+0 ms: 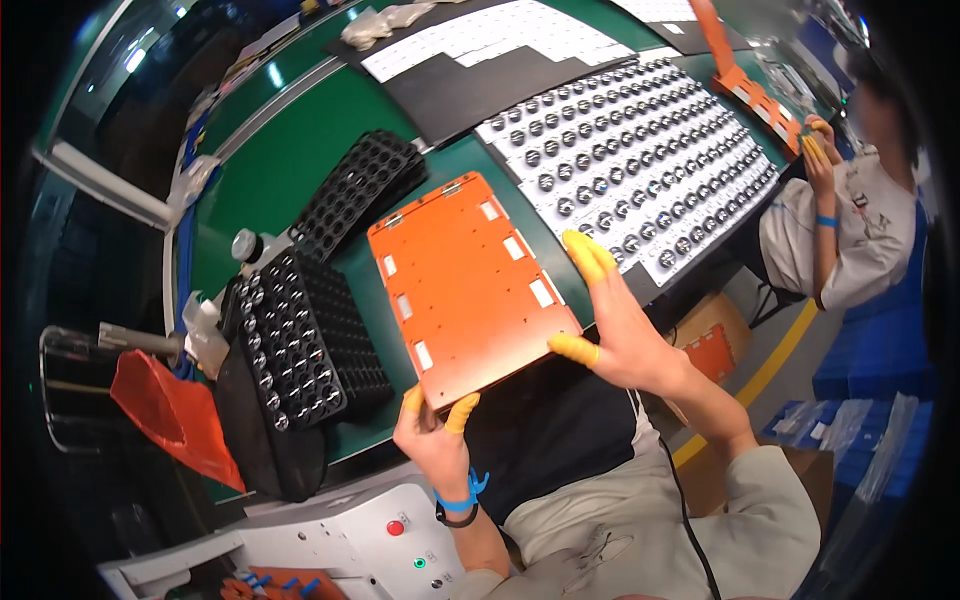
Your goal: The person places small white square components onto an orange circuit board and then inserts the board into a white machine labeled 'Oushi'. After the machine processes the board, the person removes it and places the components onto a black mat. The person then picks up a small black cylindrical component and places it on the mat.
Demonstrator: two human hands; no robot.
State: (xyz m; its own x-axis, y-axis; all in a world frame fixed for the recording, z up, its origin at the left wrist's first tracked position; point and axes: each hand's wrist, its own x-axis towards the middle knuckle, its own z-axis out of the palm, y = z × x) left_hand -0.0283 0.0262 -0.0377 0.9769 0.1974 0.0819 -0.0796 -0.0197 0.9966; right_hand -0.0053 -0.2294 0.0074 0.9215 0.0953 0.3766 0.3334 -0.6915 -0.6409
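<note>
An orange flat panel (470, 290) with rectangular slots along its sides and metal fittings at its far end lies tilted on the green table. My left hand (437, 437), with yellow finger covers and a blue wristband, grips the panel's near left corner between thumb and fingers. Beside the near right corner is my right hand (628, 330), its fingers apart. Its yellow-covered thumb is at the panel's corner, while the covered forefinger points toward a white sheet (545, 205) set with rows of round black-and-silver parts.
Left of the panel stand a stack of black trays with shiny round parts (290, 345) and black trays with round holes (360, 185). A red bag (175, 410) hangs at the table's left edge. On the right, a co-worker (850, 220) handles another orange fixture (760, 105).
</note>
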